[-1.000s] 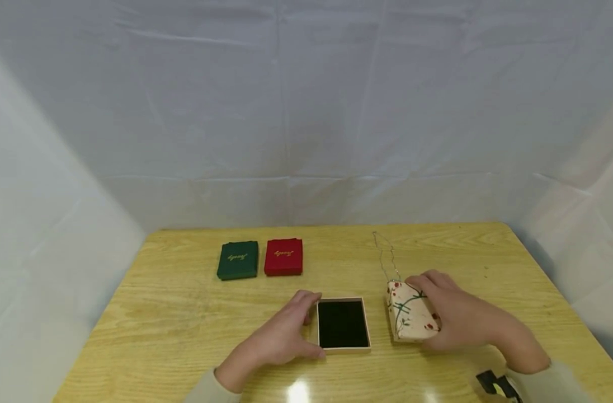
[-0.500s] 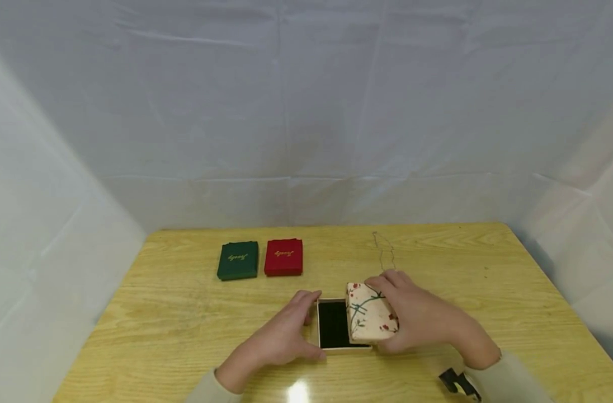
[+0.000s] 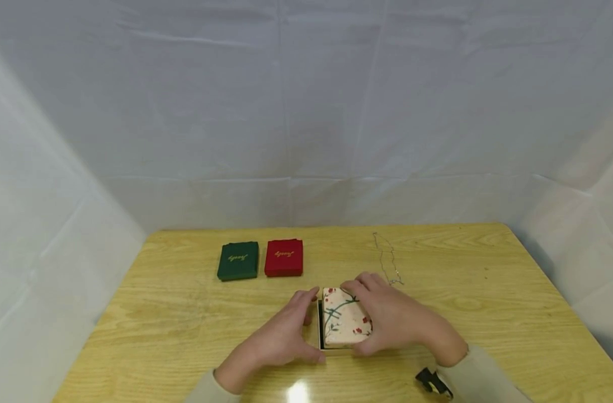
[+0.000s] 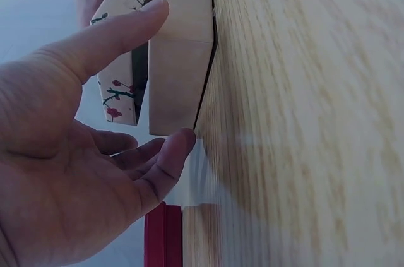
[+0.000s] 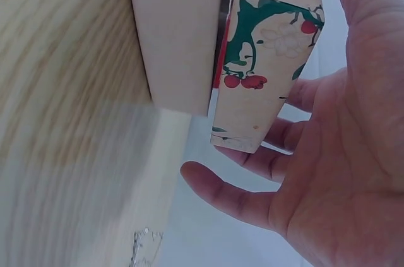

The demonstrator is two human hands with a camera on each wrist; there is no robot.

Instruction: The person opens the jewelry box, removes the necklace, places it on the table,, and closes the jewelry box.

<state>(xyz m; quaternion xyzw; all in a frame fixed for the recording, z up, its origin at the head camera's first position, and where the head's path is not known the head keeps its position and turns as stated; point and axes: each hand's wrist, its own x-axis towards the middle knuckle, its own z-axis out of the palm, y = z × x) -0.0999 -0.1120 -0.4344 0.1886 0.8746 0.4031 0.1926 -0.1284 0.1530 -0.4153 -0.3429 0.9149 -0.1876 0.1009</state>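
Observation:
My right hand (image 3: 397, 316) grips a cream box lid (image 3: 343, 322) printed with red blossoms and green branches, fingers at its far side and thumb at its near side. The lid lies over the matching box base (image 4: 180, 84), shifted slightly right, so a dark strip of the inside shows along the left. In the left wrist view the lid tilts, and a gap shows between it and the base. My left hand (image 3: 285, 330) holds the base at its left end, thumb at the near corner and fingers at the far one. The base sits on the table.
A green box (image 3: 238, 261) and a red box (image 3: 283, 258) with gold lettering stand side by side at the back left. A thin silver necklace (image 3: 393, 264) lies behind my right hand. White cloth (image 3: 306, 112) hangs around the wooden table (image 3: 175, 324).
My right hand has carried the lid left from beside the base to over it, covering most of the dark inside. My left hand has stayed in place at the base.

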